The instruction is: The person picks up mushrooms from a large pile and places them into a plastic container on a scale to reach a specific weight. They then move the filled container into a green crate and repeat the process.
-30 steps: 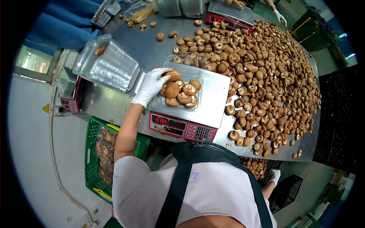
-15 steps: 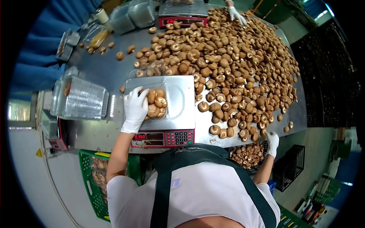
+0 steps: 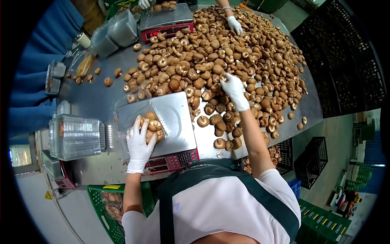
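My left hand (image 3: 140, 144), in a white glove, rests with spread fingers against a group of mushrooms (image 3: 152, 127) in a clear plastic tray. That tray sits on the metal plate of a red scale (image 3: 176, 118). My right hand (image 3: 234, 90), also gloved, reaches into the large mushroom pile (image 3: 260, 53). Its fingertips are closed at a mushroom (image 3: 223, 77) with a pale underside.
Stacked clear trays (image 3: 77, 136) stand left of the scale. A co-worker's gloved hand (image 3: 235, 25) touches the pile at the top, near a second scale (image 3: 166, 28). Green crate (image 3: 99, 203) at lower left; black crate (image 3: 313, 162) at right.
My right hand has moved from the table's front edge up into the pile. The view has shifted. My left hand stays at the mushrooms on the scale, its fingers more spread.
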A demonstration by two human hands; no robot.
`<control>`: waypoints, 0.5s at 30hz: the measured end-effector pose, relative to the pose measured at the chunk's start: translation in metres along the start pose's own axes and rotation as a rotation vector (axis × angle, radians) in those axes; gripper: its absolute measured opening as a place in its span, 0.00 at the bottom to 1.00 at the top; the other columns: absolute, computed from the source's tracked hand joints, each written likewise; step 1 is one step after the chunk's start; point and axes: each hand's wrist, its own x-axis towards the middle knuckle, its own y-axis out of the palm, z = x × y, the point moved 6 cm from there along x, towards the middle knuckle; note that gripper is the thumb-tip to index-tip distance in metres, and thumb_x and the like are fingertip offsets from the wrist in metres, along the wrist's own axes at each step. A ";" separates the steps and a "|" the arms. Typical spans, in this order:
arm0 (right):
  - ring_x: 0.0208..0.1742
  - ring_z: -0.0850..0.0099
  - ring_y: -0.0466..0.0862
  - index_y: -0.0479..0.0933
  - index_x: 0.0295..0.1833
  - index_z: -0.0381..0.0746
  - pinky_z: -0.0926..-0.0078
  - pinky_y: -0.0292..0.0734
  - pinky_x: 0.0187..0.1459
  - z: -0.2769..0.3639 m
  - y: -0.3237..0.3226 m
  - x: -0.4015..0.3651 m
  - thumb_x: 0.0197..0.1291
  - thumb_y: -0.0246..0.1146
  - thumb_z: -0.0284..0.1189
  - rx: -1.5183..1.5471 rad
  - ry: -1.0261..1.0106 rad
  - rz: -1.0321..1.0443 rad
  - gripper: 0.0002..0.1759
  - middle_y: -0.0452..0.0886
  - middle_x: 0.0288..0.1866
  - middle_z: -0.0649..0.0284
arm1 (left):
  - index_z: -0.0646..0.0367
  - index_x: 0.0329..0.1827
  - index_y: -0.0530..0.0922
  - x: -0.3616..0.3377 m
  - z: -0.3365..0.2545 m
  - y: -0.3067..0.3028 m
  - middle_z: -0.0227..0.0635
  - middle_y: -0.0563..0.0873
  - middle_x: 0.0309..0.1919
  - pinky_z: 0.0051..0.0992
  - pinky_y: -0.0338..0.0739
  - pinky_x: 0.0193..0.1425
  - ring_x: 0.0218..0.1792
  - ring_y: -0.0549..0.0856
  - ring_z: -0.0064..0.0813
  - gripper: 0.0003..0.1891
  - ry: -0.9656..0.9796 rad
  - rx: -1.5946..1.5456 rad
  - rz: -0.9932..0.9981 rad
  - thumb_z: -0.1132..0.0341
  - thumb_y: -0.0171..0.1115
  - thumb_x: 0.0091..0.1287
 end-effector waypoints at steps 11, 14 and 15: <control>0.51 0.55 0.75 0.74 0.54 0.45 0.60 0.73 0.47 0.021 0.040 -0.002 0.51 0.64 0.38 -0.208 -0.415 -0.010 0.23 0.73 0.56 0.51 | 0.53 0.64 0.69 0.019 -0.036 0.023 0.45 0.64 0.67 0.45 0.61 0.60 0.62 0.68 0.46 0.34 -0.081 0.074 -0.034 0.49 0.64 0.55; 0.54 0.57 0.74 0.76 0.52 0.45 0.62 0.73 0.53 0.023 0.028 -0.017 0.49 0.66 0.40 -0.114 -0.432 0.071 0.23 0.74 0.56 0.55 | 0.53 0.63 0.71 0.020 -0.040 0.023 0.45 0.64 0.67 0.45 0.62 0.61 0.62 0.68 0.46 0.33 -0.086 0.046 -0.077 0.51 0.64 0.54; 0.54 0.58 0.77 0.78 0.53 0.45 0.64 0.74 0.53 0.028 0.019 -0.018 0.48 0.67 0.41 -0.101 -0.411 0.097 0.25 0.77 0.55 0.55 | 0.53 0.63 0.71 0.019 -0.040 0.024 0.45 0.64 0.67 0.45 0.62 0.61 0.62 0.68 0.46 0.33 -0.088 0.047 -0.078 0.51 0.64 0.54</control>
